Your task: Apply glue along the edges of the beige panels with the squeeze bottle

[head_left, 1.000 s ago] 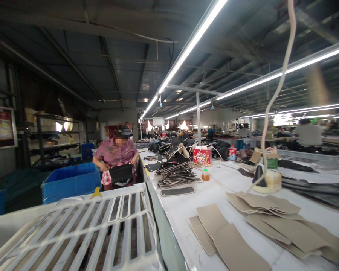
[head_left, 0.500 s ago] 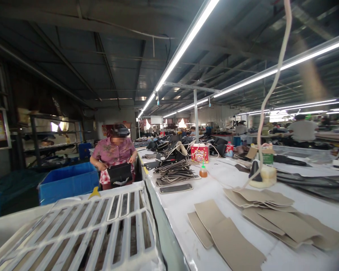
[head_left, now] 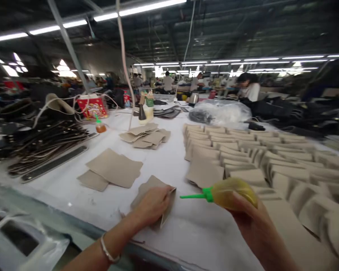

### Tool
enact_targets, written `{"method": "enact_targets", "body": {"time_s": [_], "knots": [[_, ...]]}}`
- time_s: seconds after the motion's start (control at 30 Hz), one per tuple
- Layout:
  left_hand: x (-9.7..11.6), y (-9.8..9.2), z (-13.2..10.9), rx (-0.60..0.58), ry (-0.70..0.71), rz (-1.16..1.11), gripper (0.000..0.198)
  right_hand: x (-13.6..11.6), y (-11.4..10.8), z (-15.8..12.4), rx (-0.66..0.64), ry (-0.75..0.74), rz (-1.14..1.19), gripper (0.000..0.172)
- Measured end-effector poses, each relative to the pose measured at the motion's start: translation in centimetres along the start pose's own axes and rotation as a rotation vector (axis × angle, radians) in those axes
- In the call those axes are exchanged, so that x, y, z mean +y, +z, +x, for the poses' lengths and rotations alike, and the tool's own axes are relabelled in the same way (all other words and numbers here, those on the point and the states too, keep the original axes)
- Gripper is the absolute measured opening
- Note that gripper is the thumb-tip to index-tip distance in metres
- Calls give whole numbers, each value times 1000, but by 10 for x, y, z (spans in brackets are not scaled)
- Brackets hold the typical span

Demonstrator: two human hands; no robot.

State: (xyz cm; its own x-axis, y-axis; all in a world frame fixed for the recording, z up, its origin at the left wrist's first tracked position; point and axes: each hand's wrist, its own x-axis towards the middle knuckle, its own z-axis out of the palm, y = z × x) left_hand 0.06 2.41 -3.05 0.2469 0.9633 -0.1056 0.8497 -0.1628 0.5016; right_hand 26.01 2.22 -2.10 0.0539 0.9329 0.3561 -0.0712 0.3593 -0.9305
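Note:
My left hand (head_left: 151, 205) rests on a folded beige material piece (head_left: 154, 188) on the white table (head_left: 169, 165), gripping its edge. My right hand (head_left: 254, 226) holds a yellow squeeze bottle (head_left: 231, 192) with a green nozzle, tip pointing left toward that piece. More flat beige pieces (head_left: 113, 169) lie just beyond my left hand. Rows of folded beige pieces (head_left: 257, 154) cover the table to the right.
A stack of dark strips (head_left: 42, 146) lies at the left. A small pile of beige pieces (head_left: 145, 136), an orange-capped bottle (head_left: 100, 126), a red box (head_left: 92, 106) and a hanging cable (head_left: 124, 64) stand farther back. A clear plastic bag (head_left: 220, 112) sits beyond; other people work behind.
The view swung right and down from the aisle to the table. Both my hands came into view, the left on a beige piece, the right with the squeeze bottle.

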Motion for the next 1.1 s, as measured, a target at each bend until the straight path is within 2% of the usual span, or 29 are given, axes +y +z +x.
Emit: {"method": "enact_targets", "body": {"time_s": [0.1, 0.27, 0.43, 0.7, 0.83, 1.0, 1.1], "knots": [[-2, -2, 0, -1, 30, 23, 42, -4, 2, -1, 35, 106, 11, 47], [0, -2, -1, 5, 11, 43, 44, -8, 19, 3, -67, -32, -207, 55], [-1, 0, 1, 4, 18, 15, 45, -6, 26, 5, -155, -156, -426, 57], [-1, 1, 0, 10, 20, 33, 42, -1, 31, 7, -227, -319, -514, 52], [0, 2, -2, -2, 32, 42, 41, -1, 28, 7, -263, -287, -523, 49], [-1, 3, -4, -6, 41, 12, 39, 4, 26, 8, -200, -250, -518, 49], [-2, 2, -4, -9, 46, -5, 38, 7, 25, 7, -208, -247, -514, 47]]}}
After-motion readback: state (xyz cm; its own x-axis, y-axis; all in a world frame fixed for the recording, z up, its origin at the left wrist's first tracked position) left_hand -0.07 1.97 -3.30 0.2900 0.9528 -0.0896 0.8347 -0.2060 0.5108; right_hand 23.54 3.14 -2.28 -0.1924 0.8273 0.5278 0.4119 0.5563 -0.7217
